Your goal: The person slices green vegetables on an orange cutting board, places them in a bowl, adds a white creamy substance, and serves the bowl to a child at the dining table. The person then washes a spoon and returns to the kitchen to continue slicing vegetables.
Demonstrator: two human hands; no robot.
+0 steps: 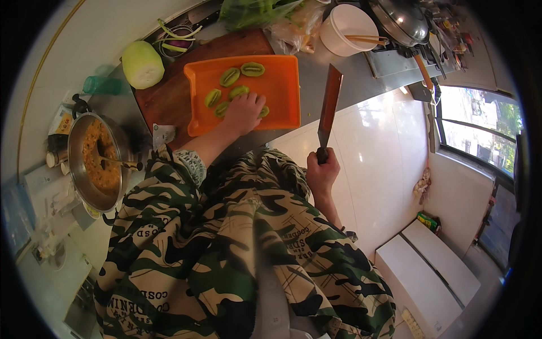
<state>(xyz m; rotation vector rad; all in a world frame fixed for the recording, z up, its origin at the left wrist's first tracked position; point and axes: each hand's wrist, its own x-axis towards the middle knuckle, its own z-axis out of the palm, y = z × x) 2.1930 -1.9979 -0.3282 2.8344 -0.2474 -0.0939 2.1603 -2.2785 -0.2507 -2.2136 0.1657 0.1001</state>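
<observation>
An orange plastic tray [279, 93] lies on the counter, partly over a brown wooden cutting board [159, 104]. Several halved kiwifruit [230, 77] are spread in it, most with the green cut face showing. My left hand [244, 113] reaches into the tray, its fingers bent down over kiwi pieces near the front edge; whether it grips one is hidden. Away from the tray, to its right, my right hand [324, 169] is closed round the dark handle of a cleaver [330, 101], whose broad blade points up and away from me, beyond the counter's front edge.
A cut pale-green gourd [142, 65] stands by the board's left side. At left is a steel bowl [73, 161] of orange-brown mixture with a ladle. Behind the tray are bagged greens [254, 12] and a white bucket [347, 29] with chopsticks; a lidded wok [400, 21] sits far right.
</observation>
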